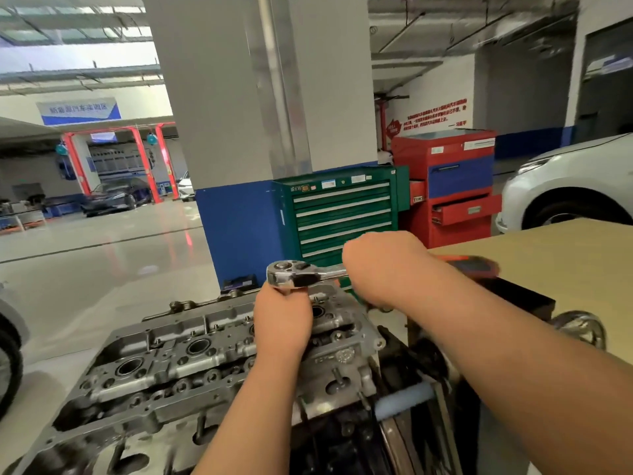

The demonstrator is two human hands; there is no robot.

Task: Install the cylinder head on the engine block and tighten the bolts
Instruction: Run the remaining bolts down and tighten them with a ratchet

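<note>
A grey metal cylinder head (pixel 178 365) with several round bores lies on the engine block, filling the lower left and centre. A chrome ratchet wrench (pixel 294 273) stands over its far right end. My left hand (pixel 282 320) is wrapped around the shaft below the ratchet head, hiding the bolt under it. My right hand (pixel 383 265) grips the ratchet's handle, whose orange-and-black end (pixel 476 265) pokes out to the right.
A green tool cabinet (pixel 342 217) and a red one (pixel 452 186) stand behind, against a grey-and-blue pillar (pixel 239 217). A tan tabletop (pixel 548 262) lies to the right, with a white car (pixel 575 186) beyond. The engine stand's handwheel (pixel 582 327) is at right.
</note>
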